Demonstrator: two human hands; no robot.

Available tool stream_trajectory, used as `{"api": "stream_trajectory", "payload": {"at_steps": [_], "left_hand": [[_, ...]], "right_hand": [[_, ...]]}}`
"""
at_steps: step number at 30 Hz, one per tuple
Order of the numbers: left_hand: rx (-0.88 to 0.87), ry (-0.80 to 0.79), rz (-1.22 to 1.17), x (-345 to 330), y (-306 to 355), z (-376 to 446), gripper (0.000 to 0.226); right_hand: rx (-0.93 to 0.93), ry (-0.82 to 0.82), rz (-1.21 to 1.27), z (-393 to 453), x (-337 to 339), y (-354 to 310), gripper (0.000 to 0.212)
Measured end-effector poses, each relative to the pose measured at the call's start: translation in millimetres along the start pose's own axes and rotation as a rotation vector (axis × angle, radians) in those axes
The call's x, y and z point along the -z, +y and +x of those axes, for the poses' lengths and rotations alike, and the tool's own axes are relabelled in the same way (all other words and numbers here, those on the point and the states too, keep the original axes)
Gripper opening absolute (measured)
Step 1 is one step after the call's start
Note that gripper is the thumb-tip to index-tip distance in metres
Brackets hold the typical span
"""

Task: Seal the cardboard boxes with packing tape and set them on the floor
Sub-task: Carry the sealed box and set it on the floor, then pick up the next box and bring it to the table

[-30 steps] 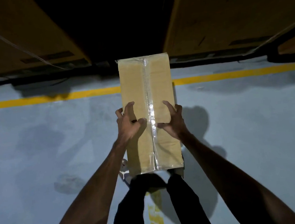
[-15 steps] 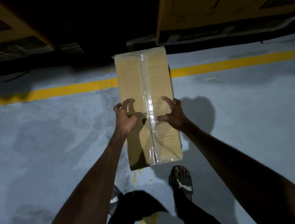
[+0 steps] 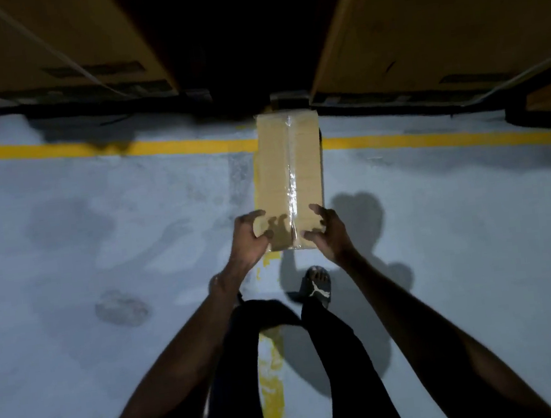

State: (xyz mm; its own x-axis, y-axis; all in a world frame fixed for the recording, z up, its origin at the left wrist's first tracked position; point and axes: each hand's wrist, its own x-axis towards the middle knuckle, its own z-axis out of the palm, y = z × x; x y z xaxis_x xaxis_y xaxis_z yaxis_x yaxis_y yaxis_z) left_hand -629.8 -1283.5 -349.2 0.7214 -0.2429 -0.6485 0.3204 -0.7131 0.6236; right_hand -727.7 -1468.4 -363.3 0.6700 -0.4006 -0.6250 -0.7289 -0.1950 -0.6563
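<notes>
The person holds a long cardboard box (image 3: 289, 179) out over the grey floor (image 3: 114, 227), above its yellow line (image 3: 431, 139). The left hand (image 3: 248, 242) and right hand (image 3: 330, 233) curl their fingers around the near corners. To do this well, the person should bend low, keep the box flat and let go softly. The box is smooth brown card, with shiny clear tape (image 3: 292, 179) down its middle.
</notes>
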Motion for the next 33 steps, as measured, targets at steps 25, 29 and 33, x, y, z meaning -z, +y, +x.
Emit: {"api": "stream_trajectory", "payload": {"at_steps": [25, 29, 33], "left_hand": [[0.107, 0.981, 0.079, 285, -91, -385, 0.053], [0.173, 1.012, 0.070, 328, -135, -399, 0.052], [0.220, 1.066, 0.046, 370, -161, -407, 0.050]], "right_hand": [[1.343, -0.180, -0.975, -327, -190, -331, 0.055], [1.408, -0.205, -0.969, -347, -258, -360, 0.051], [1.510, -0.256, -0.982, -359, -314, -391, 0.045]]}}
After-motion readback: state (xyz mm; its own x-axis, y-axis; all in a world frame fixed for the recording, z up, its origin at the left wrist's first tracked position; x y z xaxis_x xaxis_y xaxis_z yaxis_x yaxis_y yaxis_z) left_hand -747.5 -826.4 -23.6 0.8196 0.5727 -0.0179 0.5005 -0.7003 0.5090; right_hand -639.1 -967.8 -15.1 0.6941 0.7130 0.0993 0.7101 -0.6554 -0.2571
